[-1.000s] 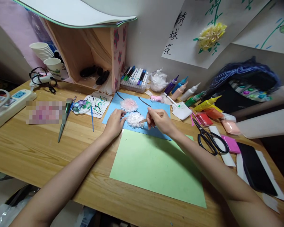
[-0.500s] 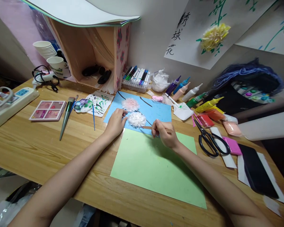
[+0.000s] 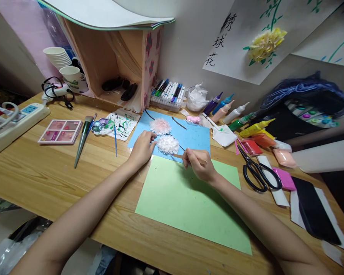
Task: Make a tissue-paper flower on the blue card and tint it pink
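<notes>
A blue sheet of paper carries a pale pink fluffy flower, a white fluffy flower just below it, and dark painted strokes. My left hand rests on the paper's left side, its fingertips beside the white flower, thumb and forefinger apart. In my right hand I grip a thin tan wooden stick like a pen. The stick's tip is at the white flower's lower right edge. Beneath my right hand lies a light green sheet.
Black-handled scissors, clay packs and a black phone-like slab lie on the right. Paint bottles and a marker box stand behind. On the left are a large brush, a palette and a power strip.
The whole view has shifted slightly, so things appear a little farther right. Both hands keep nearly the same place, with the stick's tip still at the white flower.
</notes>
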A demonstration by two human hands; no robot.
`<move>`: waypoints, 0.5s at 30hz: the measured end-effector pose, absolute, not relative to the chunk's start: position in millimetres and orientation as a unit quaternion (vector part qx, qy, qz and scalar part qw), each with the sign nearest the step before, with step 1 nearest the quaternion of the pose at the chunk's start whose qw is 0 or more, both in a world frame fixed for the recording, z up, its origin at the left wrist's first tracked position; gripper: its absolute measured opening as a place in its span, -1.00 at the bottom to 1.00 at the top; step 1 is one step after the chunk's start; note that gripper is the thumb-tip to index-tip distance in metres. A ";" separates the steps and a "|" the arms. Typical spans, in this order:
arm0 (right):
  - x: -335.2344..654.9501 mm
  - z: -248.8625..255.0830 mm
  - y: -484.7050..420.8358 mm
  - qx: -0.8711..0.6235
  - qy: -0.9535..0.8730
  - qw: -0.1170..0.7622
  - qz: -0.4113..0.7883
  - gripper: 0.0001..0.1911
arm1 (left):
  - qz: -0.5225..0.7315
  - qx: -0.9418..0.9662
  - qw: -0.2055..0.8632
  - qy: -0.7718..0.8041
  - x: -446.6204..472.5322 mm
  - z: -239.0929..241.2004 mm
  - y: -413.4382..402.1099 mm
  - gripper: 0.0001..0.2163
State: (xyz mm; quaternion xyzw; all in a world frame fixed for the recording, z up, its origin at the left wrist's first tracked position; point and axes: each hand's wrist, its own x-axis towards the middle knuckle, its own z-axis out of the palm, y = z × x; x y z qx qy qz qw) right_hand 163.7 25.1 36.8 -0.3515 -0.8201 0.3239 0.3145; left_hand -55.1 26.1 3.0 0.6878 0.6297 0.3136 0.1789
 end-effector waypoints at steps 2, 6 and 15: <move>163.9 35.8 25.3 -0.351 -0.821 0.314 0.324 -0.41 | 0.312 0.687 0.178 0.631 -55.2 2.8 26.2 -0.88; 162.5 34.2 26.5 -0.350 -0.821 0.321 0.316 -0.43 | 0.313 0.689 0.176 0.630 -55.2 2.5 26.4 -0.88; 159.7 27.9 28.4 -0.319 -0.841 0.344 0.270 -0.45 | 0.314 0.689 0.176 0.629 -55.0 3.6 25.9 -0.89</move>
